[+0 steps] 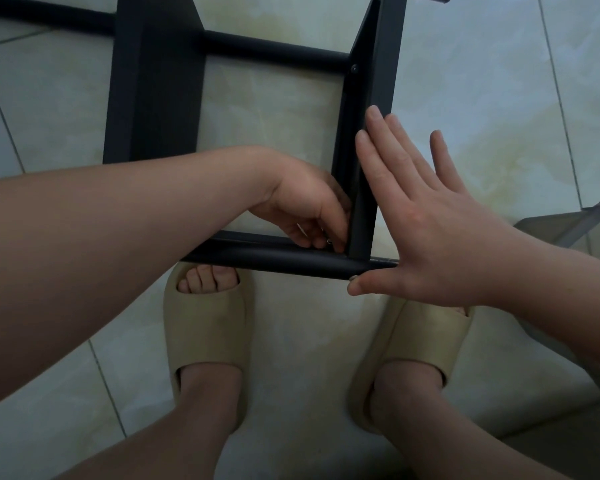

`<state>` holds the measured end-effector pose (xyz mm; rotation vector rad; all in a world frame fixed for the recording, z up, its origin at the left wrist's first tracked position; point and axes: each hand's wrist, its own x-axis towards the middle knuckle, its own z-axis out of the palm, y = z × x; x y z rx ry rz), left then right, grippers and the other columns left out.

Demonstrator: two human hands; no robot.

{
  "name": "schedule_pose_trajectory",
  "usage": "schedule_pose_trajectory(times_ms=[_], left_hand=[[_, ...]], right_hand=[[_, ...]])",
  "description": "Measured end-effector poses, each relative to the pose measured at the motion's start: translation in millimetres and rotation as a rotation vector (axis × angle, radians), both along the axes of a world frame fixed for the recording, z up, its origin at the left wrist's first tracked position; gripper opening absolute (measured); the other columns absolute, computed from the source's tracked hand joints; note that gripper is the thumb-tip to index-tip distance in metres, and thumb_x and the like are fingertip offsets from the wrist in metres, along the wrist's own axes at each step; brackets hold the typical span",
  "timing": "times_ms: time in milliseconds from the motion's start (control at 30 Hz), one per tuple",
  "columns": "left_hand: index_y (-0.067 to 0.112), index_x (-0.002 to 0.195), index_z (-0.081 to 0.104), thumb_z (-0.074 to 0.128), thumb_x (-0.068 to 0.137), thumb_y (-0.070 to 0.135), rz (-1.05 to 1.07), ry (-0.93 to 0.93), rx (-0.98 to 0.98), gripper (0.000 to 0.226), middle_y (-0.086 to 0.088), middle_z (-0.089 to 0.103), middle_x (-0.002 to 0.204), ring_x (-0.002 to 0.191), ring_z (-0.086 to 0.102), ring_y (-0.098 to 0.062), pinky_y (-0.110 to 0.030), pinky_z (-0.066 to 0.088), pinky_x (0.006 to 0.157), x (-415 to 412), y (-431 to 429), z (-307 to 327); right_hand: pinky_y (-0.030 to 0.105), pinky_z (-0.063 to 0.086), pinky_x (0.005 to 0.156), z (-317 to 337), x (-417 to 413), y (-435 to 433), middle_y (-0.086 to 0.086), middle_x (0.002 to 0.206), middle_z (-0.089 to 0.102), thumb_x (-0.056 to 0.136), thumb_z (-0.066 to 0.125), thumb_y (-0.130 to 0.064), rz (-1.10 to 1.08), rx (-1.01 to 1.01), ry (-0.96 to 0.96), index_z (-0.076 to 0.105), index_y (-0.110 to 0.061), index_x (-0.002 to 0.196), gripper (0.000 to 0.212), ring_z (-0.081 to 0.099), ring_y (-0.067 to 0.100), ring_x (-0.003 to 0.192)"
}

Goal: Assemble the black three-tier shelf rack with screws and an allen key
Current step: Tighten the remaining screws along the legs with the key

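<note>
Left hand [305,209] pinches a small silver piece [328,241] at the rack [153,98] corner while the flat right hand [430,237] braces it.

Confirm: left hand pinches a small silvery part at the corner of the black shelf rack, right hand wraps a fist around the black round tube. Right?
No fist. Head view: the right hand is open, fingers flat against the black upright panel, thumb at the end of the black round tube. The left hand pinches the small silvery part at the corner.
</note>
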<state>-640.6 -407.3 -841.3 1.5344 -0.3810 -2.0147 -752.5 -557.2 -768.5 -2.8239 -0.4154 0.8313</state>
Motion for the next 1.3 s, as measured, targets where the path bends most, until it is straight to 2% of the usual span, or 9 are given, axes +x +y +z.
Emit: schedule_pose_trajectory(times_ms=[133,333,433,533,667,967,1167,1233,1300], left_hand=[[0.012,0.083,0.070,0.066,0.088,0.000,0.002,-0.004,0.000,0.014,-0.003,0.068,0.078,0.068,0.058,-0.012,-0.025,0.047,0.069,0,-2,1],[0.015,0.087,0.068,0.063,0.089,0.000,-0.004,0.020,-0.026,0.016,0.002,0.070,0.079,0.079,0.063,-0.012,-0.029,0.049,0.081,4,0,2],[0.017,0.092,0.069,0.063,0.090,0.006,-0.004,0.040,0.001,0.012,0.003,0.072,0.087,0.084,0.063,-0.014,-0.031,0.050,0.085,7,2,1],[0.019,0.091,0.073,0.065,0.091,0.014,-0.026,0.021,0.026,0.009,0.002,0.073,0.092,0.080,0.062,-0.014,-0.031,0.051,0.084,7,0,2],[0.015,0.083,0.073,0.067,0.089,0.006,-0.073,-0.033,0.008,0.012,0.000,0.071,0.081,0.074,0.060,-0.015,-0.032,0.050,0.083,5,-5,4],[0.013,0.088,0.071,0.065,0.090,0.001,-0.071,-0.012,-0.003,0.013,-0.001,0.070,0.083,0.081,0.062,-0.015,-0.031,0.050,0.086,5,-6,6],[0.016,0.100,0.071,0.064,0.091,0.009,-0.077,0.020,0.037,0.013,0.000,0.074,0.099,0.096,0.066,-0.016,-0.035,0.051,0.093,11,-3,6],[0.016,0.104,0.072,0.064,0.091,0.015,-0.092,0.012,0.065,0.014,-0.001,0.072,0.103,0.092,0.065,-0.017,-0.034,0.052,0.091,9,-3,5],[0.014,0.101,0.072,0.066,0.091,0.015,-0.099,-0.008,0.066,0.012,0.000,0.071,0.097,0.084,0.061,-0.016,-0.033,0.051,0.087,7,-4,4]], right_hand=[[0.051,-0.014,0.123,0,0,0,0.008,0.165,-0.031,0.068,0.046,-0.089,-0.001,0.000,-0.005,-0.019,-0.007,0.158,0.138,-0.028,0.023,0.153],[0.052,-0.013,0.123,-1,-1,0,0.008,0.165,-0.030,0.068,0.047,-0.088,-0.003,0.008,-0.007,-0.018,-0.007,0.159,0.138,-0.026,0.023,0.153],[0.053,-0.013,0.123,-1,-1,0,0.009,0.165,-0.030,0.068,0.046,-0.089,0.000,0.009,-0.008,-0.017,-0.007,0.159,0.138,-0.026,0.023,0.153],[0.053,-0.013,0.123,-1,-1,0,0.009,0.165,-0.030,0.068,0.046,-0.089,0.003,0.004,-0.010,-0.018,-0.008,0.159,0.137,-0.027,0.023,0.153],[0.053,-0.014,0.123,-1,0,0,0.008,0.165,-0.032,0.068,0.045,-0.089,0.002,0.005,-0.005,-0.019,-0.008,0.158,0.137,-0.028,0.023,0.152],[0.052,-0.015,0.122,-1,0,-1,0.008,0.165,-0.031,0.068,0.044,-0.090,0.000,0.011,-0.007,-0.020,-0.008,0.158,0.137,-0.028,0.023,0.152],[0.051,-0.015,0.122,-1,0,0,0.008,0.165,-0.031,0.068,0.044,-0.090,-0.002,0.012,-0.010,-0.019,-0.009,0.159,0.137,-0.028,0.023,0.153],[0.052,-0.015,0.122,-1,0,-1,0.008,0.165,-0.031,0.068,0.043,-0.090,-0.004,0.014,-0.007,-0.019,-0.009,0.159,0.137,-0.028,0.023,0.152],[0.053,-0.014,0.123,-1,0,-1,0.007,0.165,-0.032,0.068,0.044,-0.090,-0.004,0.014,-0.004,-0.020,-0.009,0.159,0.137,-0.029,0.023,0.152]])
